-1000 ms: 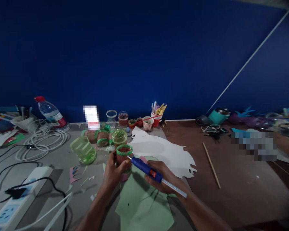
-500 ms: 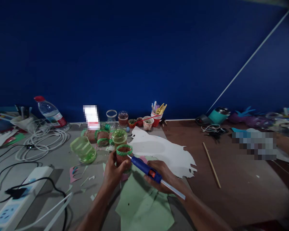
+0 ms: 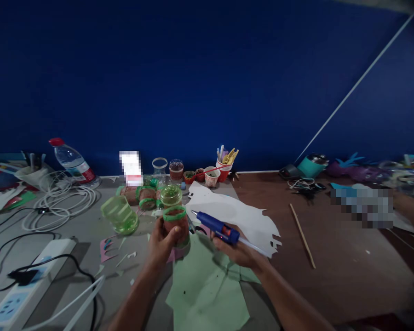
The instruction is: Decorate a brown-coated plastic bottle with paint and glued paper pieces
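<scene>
My left hand is wrapped round a small brown jar with a green band at its rim, held just above the table. My right hand grips a blue glue gun with a clear glue stick out the back; its nozzle points left, a short way off the jar. A light green paper sheet lies under both hands. Behind the jar stand a yellow-green lidded jar and a tipped green plastic container.
White cut paper lies beyond my right hand. Coiled white cables, a water bottle and a power strip fill the left. Cups of craft bits line the wall. A wooden stick lies right.
The glue gun's nozzle has pulled back from the jar's rim to the right and lifted. My left hand has raised and turned the jar slightly.
</scene>
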The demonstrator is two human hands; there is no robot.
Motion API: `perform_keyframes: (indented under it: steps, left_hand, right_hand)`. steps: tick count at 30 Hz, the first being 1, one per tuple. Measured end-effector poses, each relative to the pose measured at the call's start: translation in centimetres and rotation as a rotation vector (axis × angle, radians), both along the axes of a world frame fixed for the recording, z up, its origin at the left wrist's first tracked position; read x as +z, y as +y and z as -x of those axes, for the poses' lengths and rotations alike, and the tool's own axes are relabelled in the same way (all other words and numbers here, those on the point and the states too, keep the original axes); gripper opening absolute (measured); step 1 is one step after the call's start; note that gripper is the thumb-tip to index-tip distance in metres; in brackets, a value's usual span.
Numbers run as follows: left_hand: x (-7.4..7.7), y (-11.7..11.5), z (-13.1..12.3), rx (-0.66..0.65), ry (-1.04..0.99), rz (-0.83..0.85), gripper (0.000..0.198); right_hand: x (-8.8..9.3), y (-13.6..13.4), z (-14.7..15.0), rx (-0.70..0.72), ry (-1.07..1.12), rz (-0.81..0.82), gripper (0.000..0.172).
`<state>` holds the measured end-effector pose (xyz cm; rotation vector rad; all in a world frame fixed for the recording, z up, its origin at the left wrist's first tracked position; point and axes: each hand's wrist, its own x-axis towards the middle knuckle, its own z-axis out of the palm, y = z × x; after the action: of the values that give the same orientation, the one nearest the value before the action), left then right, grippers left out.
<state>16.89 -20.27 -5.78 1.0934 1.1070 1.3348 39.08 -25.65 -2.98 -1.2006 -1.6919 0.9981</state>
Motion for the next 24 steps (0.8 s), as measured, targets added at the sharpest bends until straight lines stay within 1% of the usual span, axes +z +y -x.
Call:
perform_keyframes:
  steps: [2,3,6,8,11,13,15,18,21,24]
  left_hand:
    - [0.3,0.0,-0.2,-0.008,-0.095,0.030,0.049]
    - [0.3,0.0,-0.3,-0.013,-0.148,0.052,0.049]
    - [0.4,0.0,-0.4,-0.040,-0.312,0.112,0.047]
    - [0.5,-0.1,-0.3,-0.056,-0.376,0.130,0.045]
    - [0.6,-0.1,0.0,-0.083,-0.434,0.145,0.045]
    - [0.8,-0.3,0.1,-0.119,-0.478,0.173,0.045]
    - [1.0,-0.5,0.3,-0.170,-0.499,0.205,0.046]
    - [1.2,-0.7,0.4,-0.247,-0.501,0.217,0.043]
    - [1.3,-0.8,0.4,-0.290,-0.524,0.188,0.041]
    - [1.2,-0.8,0.4,-0.313,-0.550,0.171,0.039]
  right_hand:
    - [0.1,0.2,-0.5,-0.037,0.046,0.033,0.020]
    - [0.3,0.4,-0.7,-0.081,0.022,0.008,0.020]
    - [1.1,1.0,-1.6,-0.265,-0.131,-0.162,0.019]
    - [1.5,1.4,-2.3,-0.371,-0.242,-0.258,0.021]
    - [1.4,1.8,-3.6,-0.470,-0.396,-0.299,0.021]
    - [0.9,1.9,-4.6,-0.484,-0.493,-0.286,0.022]
    - [0.3,1.7,-5.6,-0.494,-0.610,-0.259,0.029]
    - [-0.6,1.0,-7.1,-0.504,-0.817,-0.153,0.040]
    - [-1.3,0.1,-8.4,-0.461,-0.963,-0.037,0.041]
    - [-1.8,-0.7,-9.3,-0.431,-1.058,0.004,0.042]
